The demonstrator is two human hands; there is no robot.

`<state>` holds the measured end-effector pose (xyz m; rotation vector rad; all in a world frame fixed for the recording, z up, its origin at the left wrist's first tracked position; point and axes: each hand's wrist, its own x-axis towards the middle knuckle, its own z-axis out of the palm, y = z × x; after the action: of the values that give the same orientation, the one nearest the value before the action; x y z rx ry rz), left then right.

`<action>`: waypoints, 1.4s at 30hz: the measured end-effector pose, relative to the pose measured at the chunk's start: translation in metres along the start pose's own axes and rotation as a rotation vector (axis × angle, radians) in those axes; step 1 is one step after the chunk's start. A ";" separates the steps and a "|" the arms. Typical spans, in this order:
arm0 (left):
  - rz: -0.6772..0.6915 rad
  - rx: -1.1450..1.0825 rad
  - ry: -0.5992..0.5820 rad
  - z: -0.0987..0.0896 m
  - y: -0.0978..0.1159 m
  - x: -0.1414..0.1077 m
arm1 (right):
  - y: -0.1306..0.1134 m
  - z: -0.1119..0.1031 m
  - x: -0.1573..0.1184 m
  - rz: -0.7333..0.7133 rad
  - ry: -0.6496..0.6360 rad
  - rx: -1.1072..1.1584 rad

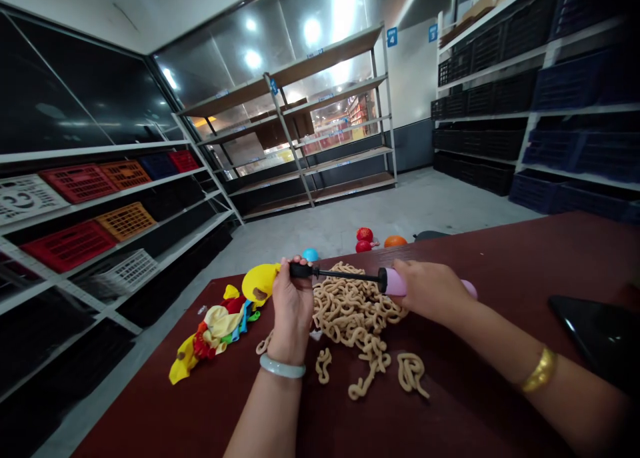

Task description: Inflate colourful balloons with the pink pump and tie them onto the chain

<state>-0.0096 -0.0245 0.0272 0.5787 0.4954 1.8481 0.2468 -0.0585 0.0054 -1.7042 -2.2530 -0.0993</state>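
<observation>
A balloon pump with a lilac barrel (397, 282) and a bare black rod (349, 274) is stretched out between my hands, above the table. My left hand (293, 305) is closed round the black end of the pump. Beside its fingers bulges a partly inflated yellow balloon (259, 283) with a brown patch; its neck is hidden by the hand. My right hand (430, 290) wraps round the lilac barrel. Beneath the pump lies a heap of tan, rope-like curly strands (350, 311). Flat, uninflated balloons (220, 325) in several colours lie left of my left hand.
The dark red table (500, 271) fills the foreground, with a black glossy device (585, 331) at right. Inflated balloons, including an orange balloon (395, 241) and a blue balloon (311, 254), show beyond its far edge. Racks with crates (75, 181) stand around the grey floor (340, 211).
</observation>
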 end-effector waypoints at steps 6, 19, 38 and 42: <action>-0.235 -0.016 -0.075 0.012 -0.040 -0.030 | -0.002 -0.002 0.000 -0.021 0.016 -0.016; -0.317 -0.022 -0.089 0.029 -0.058 -0.056 | -0.023 0.001 -0.008 -0.077 0.087 0.065; 0.049 -0.065 -0.057 0.005 0.009 0.000 | -0.006 0.009 0.003 -0.054 0.006 0.049; 0.036 -0.059 -0.101 0.012 -0.008 -0.013 | -0.010 0.006 0.000 -0.055 -0.037 0.043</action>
<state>0.0074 -0.0336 0.0306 0.6413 0.3649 1.8511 0.2363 -0.0599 0.0010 -1.6361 -2.3123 -0.0319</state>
